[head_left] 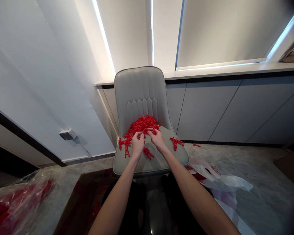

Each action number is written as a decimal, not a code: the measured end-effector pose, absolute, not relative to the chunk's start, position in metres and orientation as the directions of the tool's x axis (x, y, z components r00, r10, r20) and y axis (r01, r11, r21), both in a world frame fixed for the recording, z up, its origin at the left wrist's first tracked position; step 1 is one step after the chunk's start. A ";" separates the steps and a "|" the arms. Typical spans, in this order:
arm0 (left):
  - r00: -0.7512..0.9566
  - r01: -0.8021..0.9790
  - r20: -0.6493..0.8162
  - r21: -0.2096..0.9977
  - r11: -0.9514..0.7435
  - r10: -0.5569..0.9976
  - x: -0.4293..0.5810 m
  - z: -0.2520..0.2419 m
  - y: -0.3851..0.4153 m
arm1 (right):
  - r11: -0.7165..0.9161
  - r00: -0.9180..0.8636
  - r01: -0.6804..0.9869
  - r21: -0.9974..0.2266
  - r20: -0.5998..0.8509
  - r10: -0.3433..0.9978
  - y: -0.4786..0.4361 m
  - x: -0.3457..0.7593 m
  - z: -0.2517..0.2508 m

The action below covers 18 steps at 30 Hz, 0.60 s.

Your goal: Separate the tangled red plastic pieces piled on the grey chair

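Note:
Over the seat of a grey chair (140, 85), my left hand (138, 142) and my right hand (157, 138) are close together, fingers pinched on a small red knotted piece (145, 131) between them. Just behind the hands lies a heap of red knotted pieces (143, 122) against the backrest. Several more pieces (126, 147) spread out left of my left hand. One small bunch (148, 153) rests on the seat between my wrists, and another (176, 142) lies near the seat's right edge.
A cardboard box (80, 199) stands on the floor at the lower left, beside a clear plastic bag (26, 199) with red contents. White plastic bags (225, 184) lie right of the chair. Low grey cabinets (210, 111) stand behind. A socket (68, 134) is on the left wall.

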<state>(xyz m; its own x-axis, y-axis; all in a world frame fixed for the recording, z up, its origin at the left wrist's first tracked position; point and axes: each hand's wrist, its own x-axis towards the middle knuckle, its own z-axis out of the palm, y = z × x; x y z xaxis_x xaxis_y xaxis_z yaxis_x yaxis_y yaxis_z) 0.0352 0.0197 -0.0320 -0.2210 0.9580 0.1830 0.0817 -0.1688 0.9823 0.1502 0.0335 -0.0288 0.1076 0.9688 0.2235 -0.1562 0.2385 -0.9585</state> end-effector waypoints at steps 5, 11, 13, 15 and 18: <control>-0.210 -0.047 0.137 0.988 -0.150 0.968 0.039 -0.032 0.020 | 0.145 0.105 -0.214 -0.966 0.125 0.987 0.034 0.153 -0.029; -0.173 -0.098 0.154 0.980 -0.172 0.973 0.040 -0.032 0.017 | 0.105 0.074 -0.226 -0.969 0.090 0.993 0.029 0.144 -0.030; -0.158 -0.101 0.149 0.981 -0.166 0.976 0.041 -0.031 0.015 | 0.116 0.104 -0.220 -0.969 0.095 0.990 0.030 0.144 -0.030; -0.141 -0.105 0.138 0.983 -0.153 0.980 0.042 -0.030 0.015 | 0.132 0.134 -0.206 -0.970 0.106 0.985 0.031 0.145 -0.030; -0.134 -0.105 0.133 0.983 -0.147 0.982 0.041 -0.030 0.014 | 0.159 0.162 -0.177 -0.971 0.130 0.978 0.033 0.148 -0.029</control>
<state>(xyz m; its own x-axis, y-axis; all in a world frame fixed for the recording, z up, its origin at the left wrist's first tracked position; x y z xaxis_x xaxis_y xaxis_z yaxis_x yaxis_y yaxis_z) 0.0412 0.0141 -0.0295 -0.1338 0.9821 0.1326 -0.1055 -0.1472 0.9835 0.1484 0.0326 -0.0294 0.1617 0.9782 0.1303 -0.1770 0.1586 -0.9714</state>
